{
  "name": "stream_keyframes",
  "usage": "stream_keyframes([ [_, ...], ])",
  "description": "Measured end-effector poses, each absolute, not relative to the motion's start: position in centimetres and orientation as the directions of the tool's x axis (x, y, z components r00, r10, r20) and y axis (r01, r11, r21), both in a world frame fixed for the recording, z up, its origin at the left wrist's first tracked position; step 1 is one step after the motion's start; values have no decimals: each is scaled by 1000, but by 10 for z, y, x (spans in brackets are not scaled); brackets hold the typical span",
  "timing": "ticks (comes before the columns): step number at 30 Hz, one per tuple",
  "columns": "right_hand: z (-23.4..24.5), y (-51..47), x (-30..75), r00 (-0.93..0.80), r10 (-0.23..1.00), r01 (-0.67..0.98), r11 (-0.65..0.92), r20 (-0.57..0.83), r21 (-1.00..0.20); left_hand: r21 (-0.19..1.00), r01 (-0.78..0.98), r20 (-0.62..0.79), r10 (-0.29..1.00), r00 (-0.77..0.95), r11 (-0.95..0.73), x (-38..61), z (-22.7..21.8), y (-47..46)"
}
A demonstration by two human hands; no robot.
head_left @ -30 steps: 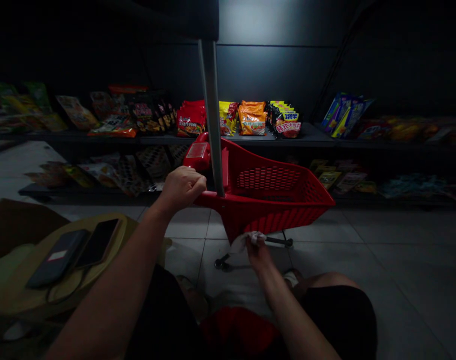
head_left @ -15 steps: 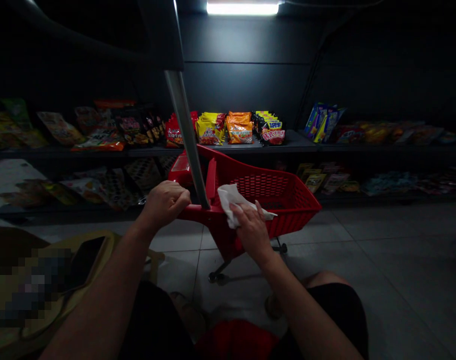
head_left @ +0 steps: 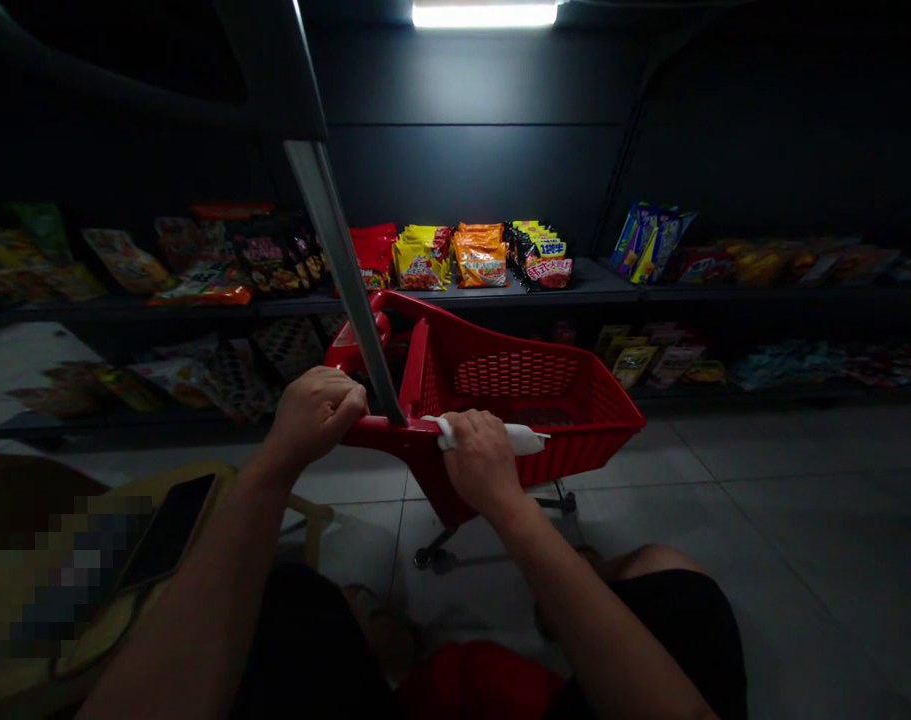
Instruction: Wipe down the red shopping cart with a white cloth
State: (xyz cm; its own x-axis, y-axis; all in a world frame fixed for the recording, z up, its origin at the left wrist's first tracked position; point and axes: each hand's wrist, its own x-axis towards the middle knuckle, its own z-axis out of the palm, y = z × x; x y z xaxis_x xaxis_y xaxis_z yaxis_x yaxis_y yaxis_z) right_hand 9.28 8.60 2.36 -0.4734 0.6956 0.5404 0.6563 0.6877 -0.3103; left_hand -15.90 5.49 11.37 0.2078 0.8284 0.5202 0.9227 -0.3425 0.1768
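Left hand (head_left: 316,412) is clenching the red cart (head_left: 507,380) by its side bar (head_left: 378,434), presumably steadying it, while right hand (head_left: 481,455), just beside, is clasping white cloth (head_left: 526,440) against the near rim (head_left: 586,431), basket lying beyond 2 grips.

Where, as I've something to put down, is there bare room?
Upper shelf, between the black-yellow packets and the blue packets; floor, right of the red cart. Crowded: stool, with its phone and blurred item; upper shelf's left end.

A red cart (head_left: 511,372) stands upright, white cloth (head_left: 526,440) along its near rim.
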Motion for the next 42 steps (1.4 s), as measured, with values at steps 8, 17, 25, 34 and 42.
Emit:
stream_keyframes([
  [8, 10, 103, 118, -629, 577, 571, 798, 522, -194, 166, 914, 503, 829, 245, -371, -176, 113, 53],
  [17, -51, 164, 301, -413, 691, 801, 586, 593, -125, 133, 931, 449, 858, 249, -340, -178, 114, 52],
  [25, -55, 143, 260, -212, 695, 855, 473, 687, -213, 126, 949, 446, 871, 207, -290, -180, 118, 54],
  [34, 6, 79, 74, -404, 720, 712, 635, 564, -300, 131, 958, 451, 876, 173, -256, -186, 121, 47],
  [42, 3, 103, 116, -667, 532, 570, 815, 522, -102, 194, 941, 454, 876, 164, -277, -195, 120, 42],
])
